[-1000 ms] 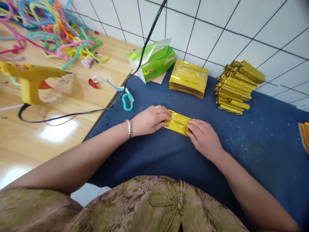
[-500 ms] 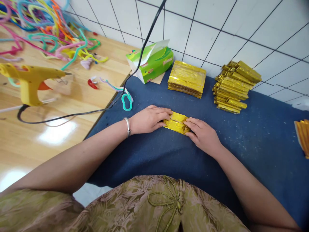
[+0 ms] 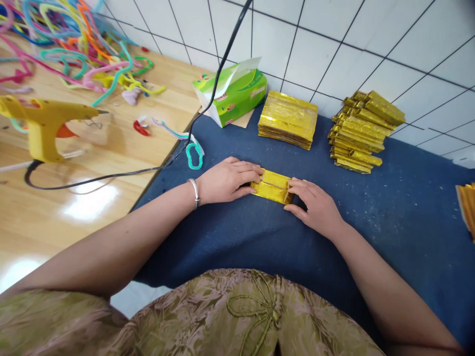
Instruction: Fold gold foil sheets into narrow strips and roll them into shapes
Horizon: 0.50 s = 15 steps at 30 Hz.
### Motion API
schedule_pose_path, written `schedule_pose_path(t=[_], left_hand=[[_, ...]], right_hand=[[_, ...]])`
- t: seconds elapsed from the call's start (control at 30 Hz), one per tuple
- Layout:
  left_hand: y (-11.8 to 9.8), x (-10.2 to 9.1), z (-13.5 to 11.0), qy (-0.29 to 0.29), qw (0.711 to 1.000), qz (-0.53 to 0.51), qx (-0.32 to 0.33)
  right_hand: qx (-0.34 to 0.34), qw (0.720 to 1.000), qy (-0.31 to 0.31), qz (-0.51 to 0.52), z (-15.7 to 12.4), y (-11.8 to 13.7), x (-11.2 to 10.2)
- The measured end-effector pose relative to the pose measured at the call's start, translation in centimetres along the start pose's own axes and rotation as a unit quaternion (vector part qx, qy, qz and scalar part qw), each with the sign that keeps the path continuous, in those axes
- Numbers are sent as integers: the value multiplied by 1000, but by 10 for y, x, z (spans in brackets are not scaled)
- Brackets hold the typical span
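Observation:
A folded sheet of gold foil paper (image 3: 273,187) lies flat on the dark blue cloth, a crease running along its length. My left hand (image 3: 232,182), with a silver bangle at the wrist, grips its left end, fingers on top and thumb along the near edge. At the other end, my right hand (image 3: 314,203) has fingertips against the paper's right edge. Its thumb is spread away from the fingers, near the lower right corner. Behind the hands sits a neat stack of flat gold foil paper (image 3: 288,118). To its right is a pile of folded gold foil strips (image 3: 361,131).
A green tissue pack (image 3: 237,96) stands by the tiled wall. A black cable (image 3: 218,74) crosses in front of it to a yellow glue gun (image 3: 44,123) on the wooden table (image 3: 122,207). Colourful pipe cleaners (image 3: 74,49) lie at the upper left; more foil paper (image 3: 467,205) is at far right.
My right thumb has moved off the paper and apart from the fingers, and the right hand has shifted slightly right. My left hand stays on the left end.

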<state>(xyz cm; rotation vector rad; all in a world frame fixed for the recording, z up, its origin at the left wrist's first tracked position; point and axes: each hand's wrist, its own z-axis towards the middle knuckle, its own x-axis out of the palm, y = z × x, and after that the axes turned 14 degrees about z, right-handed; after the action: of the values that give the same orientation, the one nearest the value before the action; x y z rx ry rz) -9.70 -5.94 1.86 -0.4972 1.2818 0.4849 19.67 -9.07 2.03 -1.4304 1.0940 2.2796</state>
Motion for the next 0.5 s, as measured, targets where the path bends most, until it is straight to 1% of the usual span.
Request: schedule_pose_path(t=[0.17,0.3,0.5], left_hand=[[-1,2,0,-16,999,27,12],[-2,1,0,-22,999,39,19],[1,-6,0,-6,998,30,62]], right_hand=[[-14,1000,-4,-5,-1,0,0],[-39,999,13,-29,-1,1,-1],[-43,998,33,-25,0,1,-5]])
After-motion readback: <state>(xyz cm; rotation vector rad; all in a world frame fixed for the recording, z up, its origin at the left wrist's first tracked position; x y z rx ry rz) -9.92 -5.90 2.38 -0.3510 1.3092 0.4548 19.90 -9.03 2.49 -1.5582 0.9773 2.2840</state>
